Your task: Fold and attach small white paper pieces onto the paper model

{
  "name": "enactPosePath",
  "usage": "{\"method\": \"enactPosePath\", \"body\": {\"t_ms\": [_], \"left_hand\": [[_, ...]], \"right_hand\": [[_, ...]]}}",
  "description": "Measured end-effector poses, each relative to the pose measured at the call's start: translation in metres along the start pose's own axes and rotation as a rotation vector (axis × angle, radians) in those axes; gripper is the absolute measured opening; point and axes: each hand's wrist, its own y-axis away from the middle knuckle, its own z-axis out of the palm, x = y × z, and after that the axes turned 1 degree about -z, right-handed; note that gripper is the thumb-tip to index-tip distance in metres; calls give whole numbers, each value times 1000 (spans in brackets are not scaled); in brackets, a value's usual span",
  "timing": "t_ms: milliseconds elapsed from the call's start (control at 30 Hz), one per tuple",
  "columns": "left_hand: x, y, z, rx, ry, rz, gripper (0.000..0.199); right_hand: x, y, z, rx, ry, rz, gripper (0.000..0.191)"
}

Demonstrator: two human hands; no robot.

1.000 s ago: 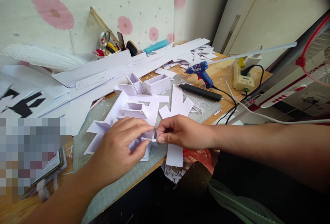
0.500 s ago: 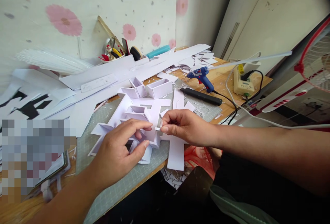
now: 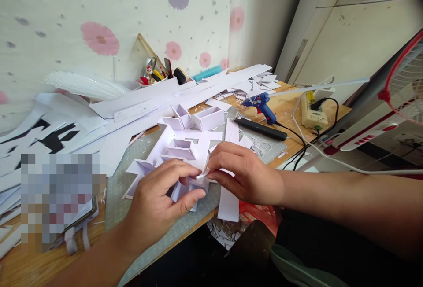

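A white foam-board model [image 3: 201,146] with raised box-like walls lies on the grey-green cutting mat [image 3: 114,194]. Over its near edge, my right hand [image 3: 243,172] pinches a small white strip [image 3: 201,176] between thumb and fingers. My left hand [image 3: 165,190] is at the model's near left side, thumb and index finger apart, the index fingertip close to the strip's left end. Whether that fingertip touches the strip is too small to tell. Part of the model's near side is hidden behind my left hand.
A blue glue gun [image 3: 261,105] and a black cutter [image 3: 261,129] lie at the right, near a power strip [image 3: 313,113] with cables. White sheets [image 3: 139,113] and a tool holder [image 3: 152,78] stand behind. White board strips lie beneath my right hand.
The view has shifted, so the scene sits slightly lower and further right. My right hand's fingers have closed in nearer to my left index fingertip, with the small strip between them.
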Motion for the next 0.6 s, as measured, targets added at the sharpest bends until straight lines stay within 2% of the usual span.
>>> {"method": "enactPosePath", "body": {"t_ms": [167,333,600], "left_hand": [[0,0,1,11,39,-5,8],[0,0,1,32,50,5,7],[-3,5,3,66,14,35,9]], "right_hand": [[-1,-3,5,0,86,-59,11],[-1,-4,7,7,112,-93,12],[-1,-4,4,-32,23,0,10]]}}
